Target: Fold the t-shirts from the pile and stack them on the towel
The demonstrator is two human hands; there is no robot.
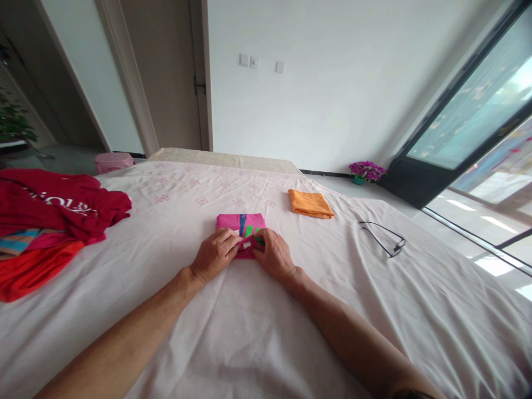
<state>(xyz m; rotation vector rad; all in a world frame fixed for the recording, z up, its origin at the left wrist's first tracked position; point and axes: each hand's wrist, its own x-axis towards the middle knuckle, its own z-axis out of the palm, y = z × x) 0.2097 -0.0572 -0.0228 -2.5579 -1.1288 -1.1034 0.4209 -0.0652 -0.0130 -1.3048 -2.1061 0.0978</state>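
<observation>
- Cloth-covered surface [224, 343], pale, flower-printed toward its far edge; white wall [332, 111] beyond.
- Toward the left edge: clothes heap [62, 185], mostly red, white lettering on top. Pink stool [114, 162] past it, off the surface.
- Left hand [216, 252]: thumb and fingers pinching bunched cloth at the left part of the pink garment's [253, 219] near side.
- Pink garment: folded, blue and green patches, mid-surface, well in from the far edge. Flat part lies straight beyond the fingertips. Long axis: cannot tell, near corners covered.
- Right hand [274, 252]: matching pinch, right part of that near side. Neither hand nearer; both in contact.
- Orange cloth [311, 204]: folded, toward the far right corner.
- Eyeglasses [397, 247]: arms spread, near the right edge.
</observation>
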